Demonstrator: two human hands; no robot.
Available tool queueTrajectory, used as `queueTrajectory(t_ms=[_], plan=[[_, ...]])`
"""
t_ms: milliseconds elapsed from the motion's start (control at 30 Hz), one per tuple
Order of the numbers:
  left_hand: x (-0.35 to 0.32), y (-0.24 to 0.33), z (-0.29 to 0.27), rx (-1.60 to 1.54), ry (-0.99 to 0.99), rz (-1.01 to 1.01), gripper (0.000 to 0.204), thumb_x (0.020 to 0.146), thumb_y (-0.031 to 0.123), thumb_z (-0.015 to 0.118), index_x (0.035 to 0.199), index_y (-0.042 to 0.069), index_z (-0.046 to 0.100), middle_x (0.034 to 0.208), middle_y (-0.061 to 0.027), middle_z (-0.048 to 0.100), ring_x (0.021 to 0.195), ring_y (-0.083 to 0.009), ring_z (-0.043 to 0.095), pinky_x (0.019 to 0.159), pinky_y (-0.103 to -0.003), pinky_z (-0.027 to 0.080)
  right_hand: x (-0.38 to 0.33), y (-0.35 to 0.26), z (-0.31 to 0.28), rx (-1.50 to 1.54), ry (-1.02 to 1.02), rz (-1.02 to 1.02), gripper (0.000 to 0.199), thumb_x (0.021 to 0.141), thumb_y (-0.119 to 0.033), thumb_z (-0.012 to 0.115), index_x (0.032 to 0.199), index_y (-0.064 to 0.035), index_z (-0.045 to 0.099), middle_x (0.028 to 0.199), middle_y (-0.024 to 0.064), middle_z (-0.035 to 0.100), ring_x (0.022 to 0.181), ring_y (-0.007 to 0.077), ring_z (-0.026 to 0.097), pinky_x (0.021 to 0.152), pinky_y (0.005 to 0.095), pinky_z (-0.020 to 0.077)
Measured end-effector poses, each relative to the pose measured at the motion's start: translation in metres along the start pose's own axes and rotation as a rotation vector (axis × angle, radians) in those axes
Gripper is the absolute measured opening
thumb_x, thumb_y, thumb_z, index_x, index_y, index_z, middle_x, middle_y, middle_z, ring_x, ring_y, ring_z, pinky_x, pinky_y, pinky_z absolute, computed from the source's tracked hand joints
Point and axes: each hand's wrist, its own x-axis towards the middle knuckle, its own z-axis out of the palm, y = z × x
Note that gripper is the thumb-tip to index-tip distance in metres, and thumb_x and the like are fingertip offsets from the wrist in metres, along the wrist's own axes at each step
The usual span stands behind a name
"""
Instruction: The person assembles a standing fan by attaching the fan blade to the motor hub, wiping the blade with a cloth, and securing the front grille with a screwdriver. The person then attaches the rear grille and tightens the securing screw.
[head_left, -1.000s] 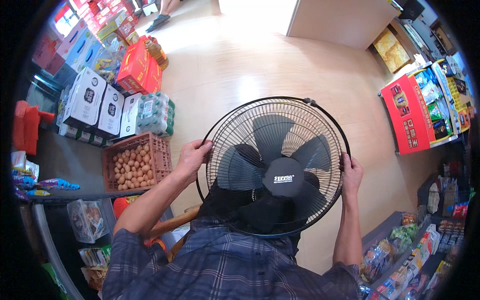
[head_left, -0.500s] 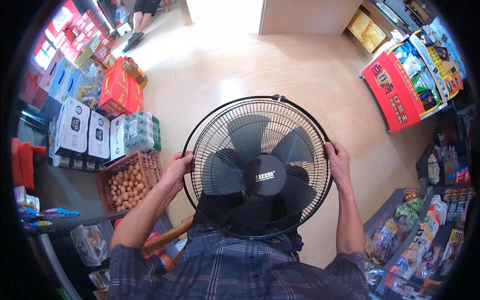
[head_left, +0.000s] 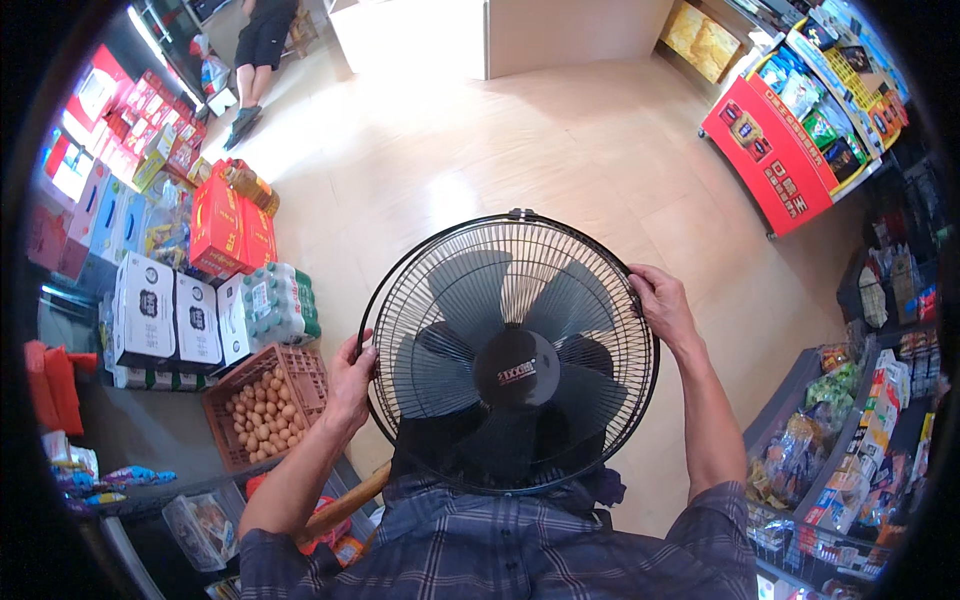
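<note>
A person is holding a round black electric fan with a wire grille and five dark blades chest-high above a tan shop floor, left hand and right hand gripping opposite edges of the grille.

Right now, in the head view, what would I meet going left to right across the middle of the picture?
White boxes → crate of eggs → left hand → black fan → right hand → shelf of packaged snacks.

egg crate — red display stand
</note>
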Motion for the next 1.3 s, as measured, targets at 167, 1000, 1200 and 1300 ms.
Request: queueTrajectory(t_ms=[167, 1000, 1200, 1300], plan=[[0.000, -0.006, -0.001, 0.038, 0.023, 0.073, 0.031, 0.097, 0.005, 0.054, 0.127, -0.001, 0.054, 0.094, -0.0031, 0.062, 0.078, -0.0083, 0.055, 0.070, -0.024, 0.048, -0.006, 0.006, 0.007, 0.154, 0.052, 0.098, 0.021, 0.095, -0.011, 0.060, 0.110, 0.0012, 0.068, 0.088, 0.0061, 0.069, 0.072, 0.0105, 0.060, 0.065, 0.0259, 0.0498], [-0.001, -0.024, 0.000, 0.212, 0.116, 0.300, 0.031, 0.103, 0.017, 0.045, 0.127, 0.000, 0.058, 0.092, -0.0019, 0.061, 0.080, -0.0068, 0.053, 0.072, -0.023, 0.045, -0.004, 0.004, 0.011, 0.389, 0.015, 0.287, 0.021, 0.095, -0.010, 0.060, 0.111, 0.0014, 0.068, 0.096, 0.0052, 0.068, 0.083, 0.0101, 0.060, 0.075, 0.0240, 0.0493], [-0.002, -0.014, 0.003, 0.323, 0.146, 0.304, 0.031, 0.102, 0.022, 0.048, 0.117, -0.002, 0.062, 0.090, -0.0019, 0.061, 0.082, -0.0102, 0.055, 0.074, -0.025, 0.046, 0.004, 0.010, 0.010, 0.208, -0.002, 0.085, 0.024, 0.096, -0.013, 0.057, 0.113, 0.0016, 0.067, 0.100, 0.0111, 0.069, 0.089, 0.0155, 0.064, 0.080, 0.0273, 0.0505], [0.001, -0.016, 0.000, 0.274, 0.145, 0.320, 0.029, 0.103, 0.023, 0.049, 0.113, -0.001, 0.061, 0.085, -0.0009, 0.060, 0.076, -0.0083, 0.055, 0.069, -0.024, 0.046, 0.013, 0.010, 0.006, 0.112, -0.088, 0.089, 0.029, 0.099, -0.017, 0.055, 0.117, 0.0041, 0.064, 0.105, 0.0081, 0.068, 0.091, 0.0117, 0.062, 0.081, 0.0247, 0.0501]])
